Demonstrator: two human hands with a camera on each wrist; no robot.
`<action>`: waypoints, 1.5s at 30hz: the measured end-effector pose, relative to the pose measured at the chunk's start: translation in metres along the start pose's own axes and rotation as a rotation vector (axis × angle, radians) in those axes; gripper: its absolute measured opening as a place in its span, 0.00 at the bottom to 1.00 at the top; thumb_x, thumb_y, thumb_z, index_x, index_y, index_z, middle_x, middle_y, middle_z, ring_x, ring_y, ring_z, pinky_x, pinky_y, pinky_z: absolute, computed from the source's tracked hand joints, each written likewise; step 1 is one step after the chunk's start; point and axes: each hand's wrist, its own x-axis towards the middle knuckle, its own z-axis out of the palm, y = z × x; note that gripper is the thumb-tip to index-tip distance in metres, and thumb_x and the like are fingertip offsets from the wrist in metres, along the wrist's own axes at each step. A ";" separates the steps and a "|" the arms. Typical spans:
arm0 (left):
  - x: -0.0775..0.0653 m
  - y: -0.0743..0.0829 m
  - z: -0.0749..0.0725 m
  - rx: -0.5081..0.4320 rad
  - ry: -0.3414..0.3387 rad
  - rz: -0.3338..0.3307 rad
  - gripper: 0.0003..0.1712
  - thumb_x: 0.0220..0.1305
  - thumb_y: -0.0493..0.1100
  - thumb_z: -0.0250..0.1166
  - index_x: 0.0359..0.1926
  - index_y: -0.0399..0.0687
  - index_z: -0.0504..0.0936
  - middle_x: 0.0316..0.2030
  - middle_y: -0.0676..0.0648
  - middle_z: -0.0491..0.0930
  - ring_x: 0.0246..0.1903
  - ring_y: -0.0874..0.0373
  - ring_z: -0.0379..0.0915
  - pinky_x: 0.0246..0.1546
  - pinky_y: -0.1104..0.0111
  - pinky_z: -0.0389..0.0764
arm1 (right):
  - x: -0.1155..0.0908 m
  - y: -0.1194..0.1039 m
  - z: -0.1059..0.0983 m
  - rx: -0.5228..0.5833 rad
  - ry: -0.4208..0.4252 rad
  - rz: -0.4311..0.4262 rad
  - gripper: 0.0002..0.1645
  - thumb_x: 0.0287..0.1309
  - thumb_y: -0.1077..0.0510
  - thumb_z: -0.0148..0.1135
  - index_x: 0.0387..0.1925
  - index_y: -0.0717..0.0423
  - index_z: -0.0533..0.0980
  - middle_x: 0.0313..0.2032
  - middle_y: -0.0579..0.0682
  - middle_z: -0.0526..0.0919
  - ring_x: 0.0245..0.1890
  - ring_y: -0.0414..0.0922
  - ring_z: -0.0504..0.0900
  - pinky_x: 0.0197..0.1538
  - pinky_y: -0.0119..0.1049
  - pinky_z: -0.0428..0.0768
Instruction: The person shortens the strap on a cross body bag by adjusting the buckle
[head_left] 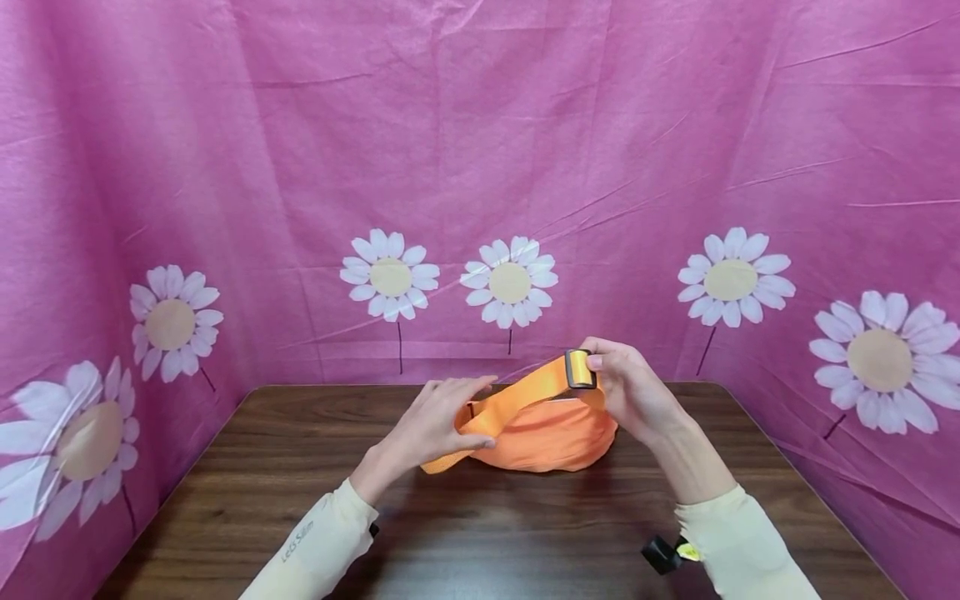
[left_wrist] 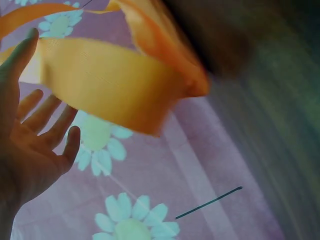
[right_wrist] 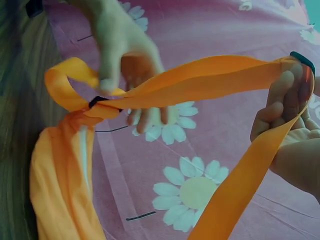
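An orange fabric bag [head_left: 558, 437] with a wide orange strap [head_left: 521, 398] sits on the table. My right hand [head_left: 636, 390] pinches the strap at its black slider buckle [head_left: 568, 371], holding that stretch raised above the bag. Around the strap's left part, my left hand [head_left: 442, 421] is spread, thumb and fingers apart. In the left wrist view its fingers are relaxed beside the strap [left_wrist: 100, 80]. The right wrist view shows a second dark buckle [right_wrist: 97, 101] where strap meets bag, a small loop [right_wrist: 60, 82] beside it, and a pale zipper line [right_wrist: 84, 155] along the bag.
The dark wood-grain table [head_left: 300, 442] reaches back to a pink curtain [head_left: 480, 125] printed with white daisies, which also hangs at both sides. A black device [head_left: 660, 554] projects from under the right sleeve [head_left: 738, 542].
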 end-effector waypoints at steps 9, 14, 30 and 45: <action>0.001 -0.003 0.017 0.112 0.172 -0.013 0.26 0.57 0.50 0.71 0.56 0.48 0.80 0.44 0.53 0.83 0.40 0.58 0.77 0.46 0.58 0.73 | -0.005 -0.016 -0.006 0.066 0.013 -0.127 0.20 0.73 0.67 0.37 0.38 0.59 0.78 0.36 0.55 0.85 0.40 0.47 0.83 0.46 0.36 0.78; -0.001 -0.014 0.014 0.111 0.260 -0.103 0.21 0.54 0.47 0.67 0.51 0.48 0.82 0.36 0.55 0.79 0.30 0.60 0.72 0.41 0.58 0.73 | -0.007 -0.020 -0.011 0.121 0.066 -0.171 0.20 0.75 0.67 0.38 0.38 0.60 0.78 0.35 0.54 0.84 0.38 0.46 0.83 0.45 0.35 0.78; -0.022 -0.075 -0.017 -0.005 0.054 -0.022 0.28 0.48 0.45 0.81 0.53 0.47 0.85 0.45 0.52 0.86 0.41 0.58 0.80 0.47 0.57 0.74 | -0.015 -0.027 -0.037 0.093 0.336 -0.231 0.22 0.74 0.64 0.39 0.30 0.55 0.78 0.27 0.46 0.78 0.29 0.41 0.77 0.38 0.32 0.74; -0.040 -0.103 -0.043 0.137 -0.038 -0.113 0.31 0.49 0.45 0.81 0.55 0.45 0.84 0.47 0.49 0.85 0.47 0.49 0.79 0.50 0.49 0.69 | -0.016 -0.012 -0.045 -0.269 0.347 -0.141 0.13 0.69 0.70 0.52 0.31 0.59 0.80 0.28 0.48 0.80 0.30 0.39 0.78 0.32 0.32 0.78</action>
